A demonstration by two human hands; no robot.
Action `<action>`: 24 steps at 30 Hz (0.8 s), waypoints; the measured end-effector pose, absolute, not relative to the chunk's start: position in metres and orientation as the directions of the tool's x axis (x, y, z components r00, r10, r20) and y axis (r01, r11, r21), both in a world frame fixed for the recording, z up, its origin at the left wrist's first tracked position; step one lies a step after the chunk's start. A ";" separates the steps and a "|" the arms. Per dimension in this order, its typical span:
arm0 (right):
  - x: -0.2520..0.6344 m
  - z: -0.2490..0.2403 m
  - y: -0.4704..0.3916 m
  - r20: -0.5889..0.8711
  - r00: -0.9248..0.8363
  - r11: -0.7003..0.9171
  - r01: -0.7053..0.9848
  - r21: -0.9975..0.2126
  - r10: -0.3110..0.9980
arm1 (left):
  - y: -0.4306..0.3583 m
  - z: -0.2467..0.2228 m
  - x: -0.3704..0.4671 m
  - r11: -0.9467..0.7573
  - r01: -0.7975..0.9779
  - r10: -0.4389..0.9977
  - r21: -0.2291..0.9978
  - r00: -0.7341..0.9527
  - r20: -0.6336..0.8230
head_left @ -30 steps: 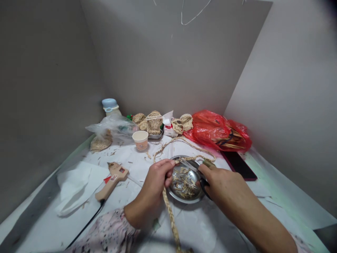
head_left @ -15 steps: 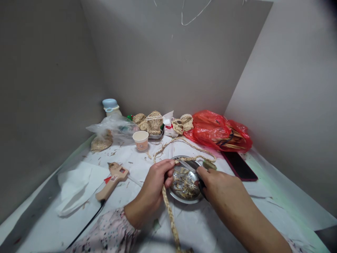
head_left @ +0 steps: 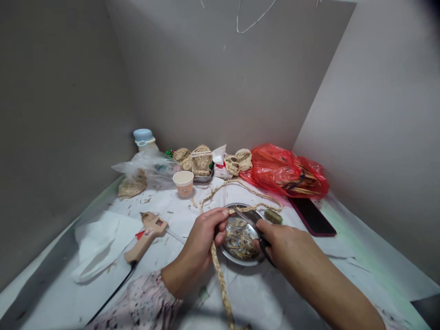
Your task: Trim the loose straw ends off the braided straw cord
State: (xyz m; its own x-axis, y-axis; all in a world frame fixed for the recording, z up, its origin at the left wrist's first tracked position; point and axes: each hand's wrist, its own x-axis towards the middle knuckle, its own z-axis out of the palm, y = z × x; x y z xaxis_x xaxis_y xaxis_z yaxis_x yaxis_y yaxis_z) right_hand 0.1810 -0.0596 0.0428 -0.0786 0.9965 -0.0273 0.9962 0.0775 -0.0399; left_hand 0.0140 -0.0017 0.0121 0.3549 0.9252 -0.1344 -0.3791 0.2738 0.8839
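My left hand (head_left: pixel 209 229) is closed on a braided straw cord (head_left: pixel 222 284), which runs down toward me and loops away across the table. In my right hand (head_left: pixel 278 236) is a pair of scissors (head_left: pixel 267 250) with black handles. Their blades point up and left, with the tips at the cord beside my left fingertips. Below both hands lies a round metal dish (head_left: pixel 245 262) holding straw clippings (head_left: pixel 240 243). My fingers hide part of the handles and of the gripped cord.
A glue gun (head_left: pixel 147 236) with its cable lies at left, near a paper cup (head_left: pixel 183 183). Woven straw pieces (head_left: pixel 202 160) and a red plastic bag (head_left: pixel 275 167) stand along the back. A phone (head_left: pixel 312 217) and a small green roll (head_left: pixel 273 216) lie at right.
My right hand and the scissors have shifted slightly; the blades look closer together and more of the green roll shows. My left hand stays in place on the cord.
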 end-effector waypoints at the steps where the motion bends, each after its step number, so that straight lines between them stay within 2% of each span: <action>1: 0.182 0.041 -0.059 -0.011 -0.092 0.091 0.995 -0.051 0.996 | -0.002 0.012 0.014 0.274 -0.378 0.925 0.884 0.355 -0.135; 4: 0.183 0.038 -0.057 0.016 -0.110 0.111 0.992 -0.063 0.994 | -0.003 0.012 0.013 0.275 -0.369 0.926 0.888 0.351 -0.141; 13: 0.179 0.062 -0.065 -0.090 -0.012 0.013 1.000 0.005 0.996 | -0.002 0.013 0.016 0.265 -0.299 0.932 0.917 0.325 -0.163; 20: 0.180 0.051 -0.068 0.039 -0.030 0.027 0.997 0.066 0.999 | -0.002 0.012 0.014 0.244 -0.272 0.937 0.931 0.313 -0.154; 24: 0.178 0.052 -0.069 0.044 -0.027 0.022 0.995 0.096 0.999 | -0.003 0.013 0.015 0.249 -0.272 0.933 0.930 0.324 -0.155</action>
State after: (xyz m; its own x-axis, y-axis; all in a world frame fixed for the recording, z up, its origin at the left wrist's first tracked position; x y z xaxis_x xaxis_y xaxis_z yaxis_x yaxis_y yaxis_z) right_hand 0.1785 -0.0685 0.0515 -0.0267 0.9987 0.0442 0.9951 0.0224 0.0964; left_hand 0.0154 -0.0031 0.0129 0.3240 0.9332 -0.1551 -0.2716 0.2488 0.9297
